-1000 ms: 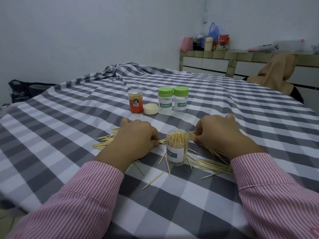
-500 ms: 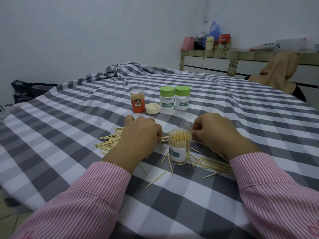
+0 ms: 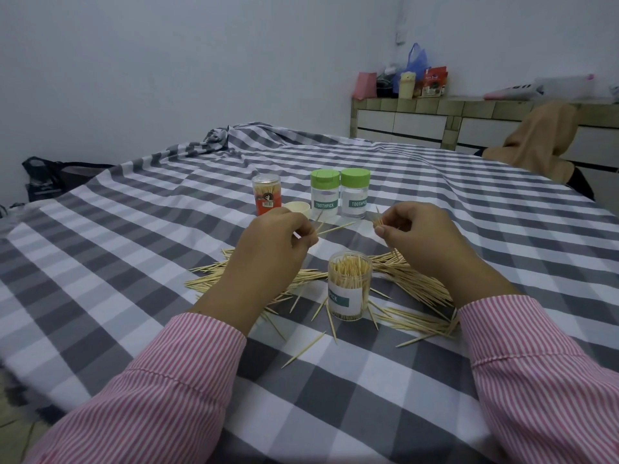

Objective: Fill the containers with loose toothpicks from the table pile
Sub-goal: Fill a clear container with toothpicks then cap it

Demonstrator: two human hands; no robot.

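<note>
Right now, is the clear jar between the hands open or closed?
Open. The clear jar stands upright with no lid, and toothpick tips show at its mouth.

"TOOTHPICK" labels on 2 green-lidded containers (image 3: 339,195)

sleeves (image 3: 174,390): long, pink-and-white fine stripes | cuffs: stitched seam, at wrists | hands (image 3: 274,242): bare

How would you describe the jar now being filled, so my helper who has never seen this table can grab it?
On the grey-and-white checked tablecloth, look at the scattered toothpick pile nearest the person. The open clear jar stands upright in the middle of it, between the two arms. Unlike the two green-lidded jars and the orange-labelled jar behind, it has no lid and is packed with toothpicks.
</note>
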